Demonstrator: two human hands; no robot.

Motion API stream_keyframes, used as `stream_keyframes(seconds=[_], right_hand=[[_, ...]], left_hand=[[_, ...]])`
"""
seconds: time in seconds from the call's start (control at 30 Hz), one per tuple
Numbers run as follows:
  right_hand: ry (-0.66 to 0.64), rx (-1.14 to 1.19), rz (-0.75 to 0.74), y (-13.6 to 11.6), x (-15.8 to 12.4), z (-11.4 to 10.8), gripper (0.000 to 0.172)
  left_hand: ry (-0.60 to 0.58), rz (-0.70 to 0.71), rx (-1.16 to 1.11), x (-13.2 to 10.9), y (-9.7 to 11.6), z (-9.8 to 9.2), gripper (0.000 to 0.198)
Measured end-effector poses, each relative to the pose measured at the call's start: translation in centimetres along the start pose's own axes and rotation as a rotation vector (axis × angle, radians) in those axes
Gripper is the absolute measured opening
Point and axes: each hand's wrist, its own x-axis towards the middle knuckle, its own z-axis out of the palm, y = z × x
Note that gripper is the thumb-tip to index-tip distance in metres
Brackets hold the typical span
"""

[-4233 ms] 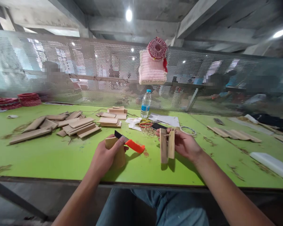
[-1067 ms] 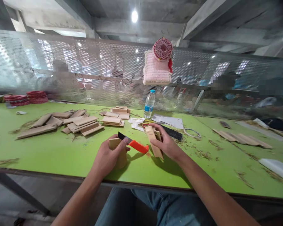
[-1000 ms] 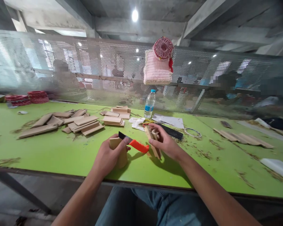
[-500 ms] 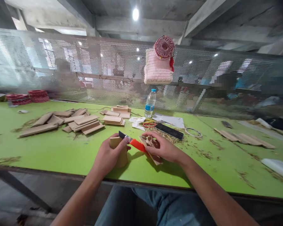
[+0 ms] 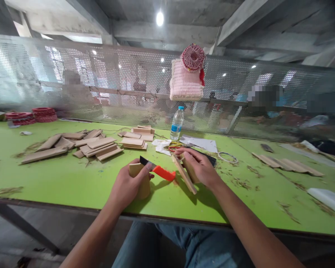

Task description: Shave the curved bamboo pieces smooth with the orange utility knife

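My left hand (image 5: 131,184) is closed on a curved tan piece (image 5: 144,189) that looks like bamboo sheath or wood. The same hand pinches a knife (image 5: 164,174) near the base of its dark blade; the orange handle points right, towards my other hand. My right hand (image 5: 198,166) grips tan pieces, a long narrow one (image 5: 184,176) tilted on edge and a curved one (image 5: 190,168) beside it under the fingers. Their lower ends stand just above the green table (image 5: 167,203) or touch it; I cannot tell which. The right fingers partly hide a black phone (image 5: 211,159).
Many curved tan pieces (image 5: 100,147) lie heaped to the left, with others (image 5: 287,163) in a row at right. A water bottle (image 5: 176,124), white tissue (image 5: 162,146) and white paper (image 5: 201,143) are behind my hands. Dry shavings (image 5: 241,183) litter the table. A perforated screen (image 5: 123,93) borders the back.
My right hand has turned the tan pieces more upright, their inner side now out of view. They have come away from the knife's handle. My left hand has hardly moved.
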Motion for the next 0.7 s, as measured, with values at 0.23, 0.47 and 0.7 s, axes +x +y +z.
stream_keyframes(seconds=[0.23,0.47,0.7], right_hand=[[0.085,0.060,-0.034,-0.8,-0.1,-0.5,0.026],[0.552,0.717,0.169,1.5,2.1,-2.6,0.032],[0.348,0.820,0.198,1.7,1.9,-3.0,0.031]], left_hand=[[0.009,-0.012,-0.005,0.0,-0.1,0.0,0.043],[-0.014,-0.019,-0.005,0.1,-0.1,0.0,0.043],[-0.001,-0.002,-0.006,0.0,0.0,0.1,0.041]])
